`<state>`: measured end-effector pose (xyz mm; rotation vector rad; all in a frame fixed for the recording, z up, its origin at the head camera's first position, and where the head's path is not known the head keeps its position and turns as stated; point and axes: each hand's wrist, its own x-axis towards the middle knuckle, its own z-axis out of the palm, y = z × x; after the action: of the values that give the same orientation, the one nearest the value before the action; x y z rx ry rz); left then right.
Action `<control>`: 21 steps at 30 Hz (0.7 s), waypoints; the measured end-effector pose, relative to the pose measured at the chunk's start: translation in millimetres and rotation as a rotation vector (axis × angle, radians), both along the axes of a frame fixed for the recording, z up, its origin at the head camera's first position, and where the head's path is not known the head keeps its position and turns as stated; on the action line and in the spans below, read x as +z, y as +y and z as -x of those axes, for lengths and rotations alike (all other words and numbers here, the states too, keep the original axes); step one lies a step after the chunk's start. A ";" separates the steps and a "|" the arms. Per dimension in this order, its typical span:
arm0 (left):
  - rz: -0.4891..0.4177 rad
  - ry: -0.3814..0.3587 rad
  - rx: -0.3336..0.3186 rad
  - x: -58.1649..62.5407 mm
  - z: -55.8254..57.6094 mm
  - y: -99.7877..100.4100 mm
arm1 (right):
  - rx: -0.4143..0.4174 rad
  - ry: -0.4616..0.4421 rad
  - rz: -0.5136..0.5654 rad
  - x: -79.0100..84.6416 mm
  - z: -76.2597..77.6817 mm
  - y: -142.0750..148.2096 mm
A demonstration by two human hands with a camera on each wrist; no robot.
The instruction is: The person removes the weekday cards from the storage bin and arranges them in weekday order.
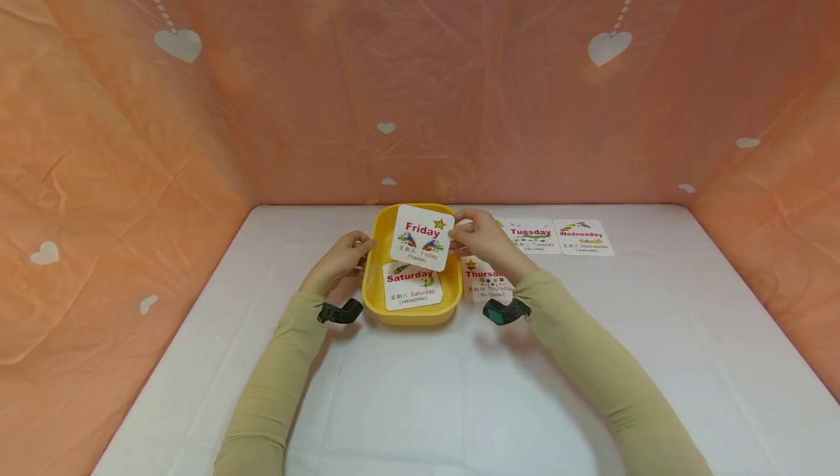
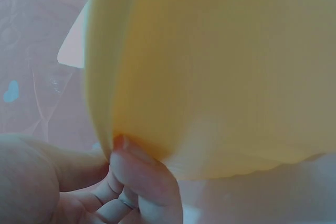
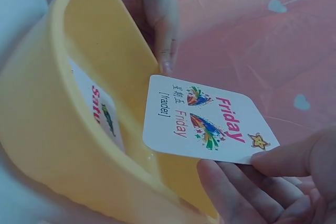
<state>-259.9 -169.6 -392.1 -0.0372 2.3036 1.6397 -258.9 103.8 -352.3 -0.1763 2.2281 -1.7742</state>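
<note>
My right hand (image 1: 484,240) pinches the Friday card (image 1: 423,236) by its right edge, holding it above a yellow plastic basket (image 1: 370,294). In the right wrist view the thumb lies on top of the card (image 3: 210,121) and the fingers are under it. The basket's left rim is pinched between thumb and fingers of my left hand (image 1: 340,260); the left wrist view shows that grip on the yellow wall (image 2: 220,77) close up. Inside the basket lies the Saturday card (image 1: 413,288), its top edge covered by the Friday card.
Right of the basket, a Thursday card (image 1: 484,283) lies partly under my right wrist. Behind it are a Tuesday card (image 1: 533,237) and a Wednesday card (image 1: 584,238) side by side. The white table (image 1: 407,403) is enclosed by pink-orange cloth walls (image 1: 426,82) with hearts.
</note>
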 end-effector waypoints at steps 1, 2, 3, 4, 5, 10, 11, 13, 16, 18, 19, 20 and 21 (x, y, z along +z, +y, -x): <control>-0.004 0.001 -0.001 -0.1 -0.1 -0.1 | -0.003 0.002 0.003 0.9 -0.2 1.9; -0.005 0.002 -0.004 0.1 -0.3 -0.3 | -0.005 0.007 0.010 1.8 -0.5 3.9; -0.006 0.002 -0.005 0.4 -0.6 -0.3 | -0.008 0.010 0.011 2.9 -1.0 5.9; -0.006 0.002 -0.009 0.4 -0.7 -0.5 | -0.010 0.015 0.008 3.6 -1.4 8.0; -0.007 0.000 -0.008 0.7 -0.9 -0.3 | -0.016 0.017 0.005 4.2 -1.6 10.0; -0.006 -0.005 -0.013 1.7 -1.2 0.4 | -0.015 0.016 0.003 5.8 -4.5 21.7; -0.005 -0.007 -0.012 2.1 -1.3 0.7 | -0.016 0.014 0.003 5.8 -5.2 24.3; -0.011 -0.015 -0.008 2.7 -1.8 1.0 | -0.010 0.024 -0.012 5.6 -6.3 29.7; -0.011 -0.011 -0.008 2.8 -2.1 1.2 | -0.014 0.033 -0.002 5.4 -7.6 37.6; -0.016 -0.011 -0.009 2.5 -2.2 0.9 | -0.020 0.037 0.002 5.4 -8.8 43.0; -0.018 -0.009 -0.006 2.0 -2.1 0.8 | -0.023 0.039 0.004 5.4 -9.5 45.6; -0.018 -0.008 -0.006 1.5 -2.1 0.7 | -0.024 0.041 0.005 5.3 -10.3 48.2; -0.018 -0.009 -0.007 1.1 -2.0 0.5 | -0.027 0.042 0.001 5.2 -11.1 51.2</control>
<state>-257.8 -169.0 -390.9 -0.0325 2.2797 1.6540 -247.8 155.0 -347.1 -0.1862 2.2696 -1.8018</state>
